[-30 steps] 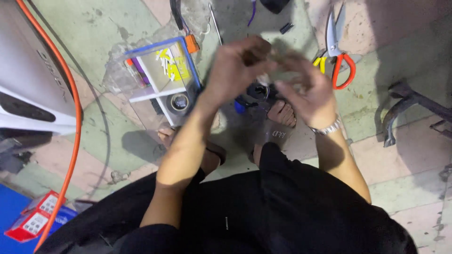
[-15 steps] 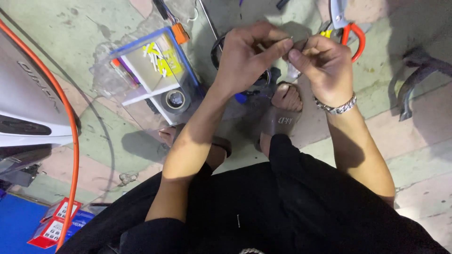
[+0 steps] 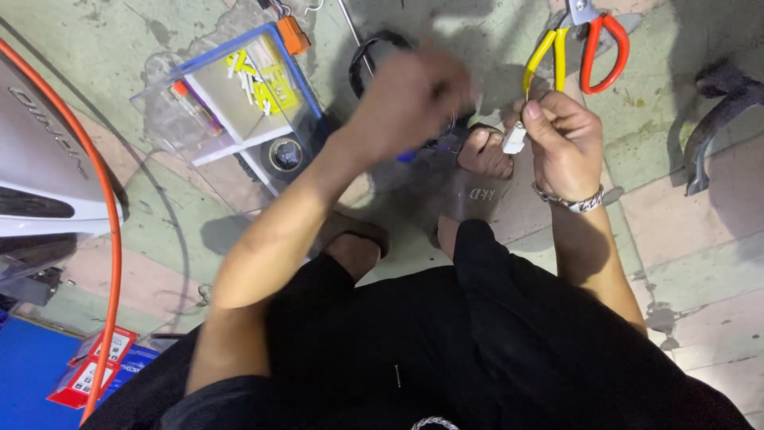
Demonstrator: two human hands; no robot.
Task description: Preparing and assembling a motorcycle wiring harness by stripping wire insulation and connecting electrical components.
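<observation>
A small white piece (image 3: 514, 140) sits pinched between the thumb and fingertips of the right hand (image 3: 563, 147), whose grip is closed on it; what kind of part it is cannot be told. The right wrist, just below that grip, wears a metal chain bracelet (image 3: 571, 201). To the left of the right grip, and near it, the left hand (image 3: 406, 103) is blurred with its fingers curled; whether its grip is closed on anything cannot be told. Between and just under the 2 hands a thin wire with a blue bit (image 3: 422, 150) shows dimly, too blurred to say which hand touches it. Below both grips lies a bare foot in a sandal (image 3: 480, 179) on the floor (image 3: 692, 263), and the person's black trousers (image 3: 446, 342) fill the lower part of the view. Just above the right grip, a pair of scissors with 1 yellow and 1 red handle (image 3: 579, 44) lies on the floor. Left of the left grip stands a clear plastic box with a blue rim (image 3: 231, 103), holding small parts and a roll of black tape (image 3: 284, 154). Farther left an orange hose (image 3: 111, 239) curves down past a white machine body (image 3: 40, 159). Well to the right of the right grip lies a dark metal bracket (image 3: 716, 103).
</observation>
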